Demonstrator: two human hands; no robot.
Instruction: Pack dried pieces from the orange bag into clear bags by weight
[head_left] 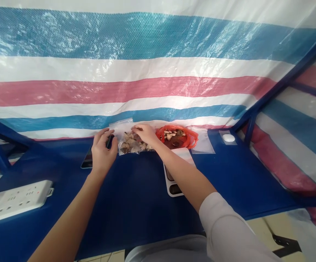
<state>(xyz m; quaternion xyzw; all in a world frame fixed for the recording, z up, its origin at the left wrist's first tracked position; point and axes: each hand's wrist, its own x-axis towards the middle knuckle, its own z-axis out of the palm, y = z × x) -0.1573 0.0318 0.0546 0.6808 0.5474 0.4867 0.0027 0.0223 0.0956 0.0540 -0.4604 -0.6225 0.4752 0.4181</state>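
My left hand (105,151) is at the left of a clear zip bag (122,127), fingers curved and thumb apart. A black object (109,141) shows in the gap between them; I cannot tell whether it is touched. Below the hand lies a dark phone-like slab (87,160), partly covered. Pale brown pieces like dried mushrooms (130,142) fill the clear bag. Over its right part, my right hand (146,134) has its fingertips pinched together, with something small and brown at them. To its right, an open red plastic bag (192,137) holds more mushroom pieces (171,135).
A white scale-like device (171,189) lies under my right forearm, before the red bag. Flat clear bags (205,141) and a white oval object (228,138) are farther right. A white power strip (24,198) sits at left on the blue table (136,203). Striped sheeting (147,87) hangs behind.
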